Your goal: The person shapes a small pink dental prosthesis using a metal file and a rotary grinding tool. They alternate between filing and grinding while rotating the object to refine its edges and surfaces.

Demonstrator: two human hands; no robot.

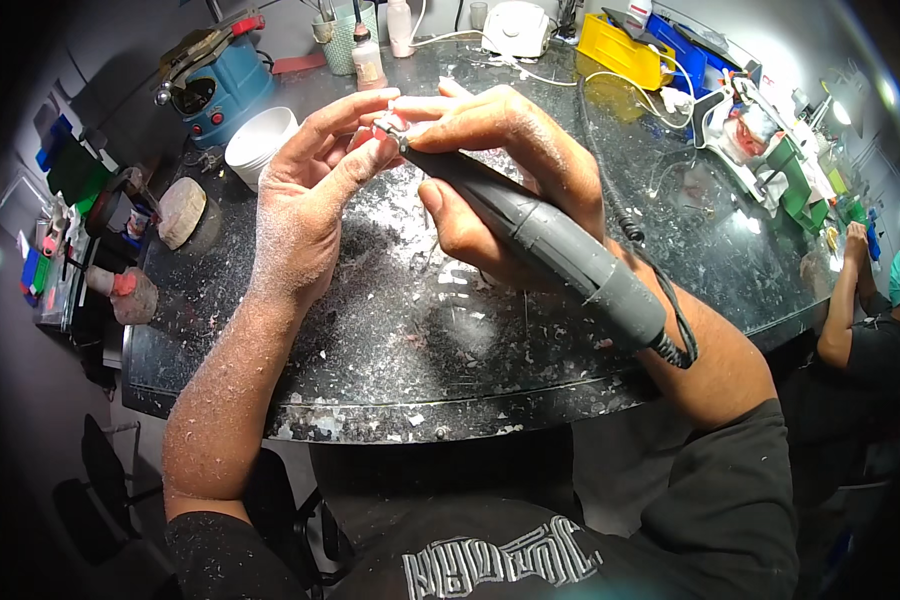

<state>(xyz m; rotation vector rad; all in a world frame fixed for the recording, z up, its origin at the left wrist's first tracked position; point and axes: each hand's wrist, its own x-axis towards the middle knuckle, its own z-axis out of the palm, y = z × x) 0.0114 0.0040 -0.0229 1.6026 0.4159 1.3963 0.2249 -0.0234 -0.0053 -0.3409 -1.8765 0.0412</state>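
My right hand (545,150) is wrapped round a thick black rotary handpiece (560,250), whose cord leaves its back end by my right forearm. The handpiece's metal tip points up and left, toward my left hand (305,205). Between the fingertips of that hand is a small pink piece (391,119), mostly covered by fingers. Whether the tip touches the piece I cannot tell. Both hands are raised over the black worktop (370,385), and pale dust coats my left hand and forearm.
A white tub (260,140) stands beside a blue bench machine (230,90). Plaster blocks (182,213) sit at the left. Behind are a dropper bottle (368,62) and a yellow bin (620,52). A white articulated device (745,130) and another person's arm (845,300) are at the right.
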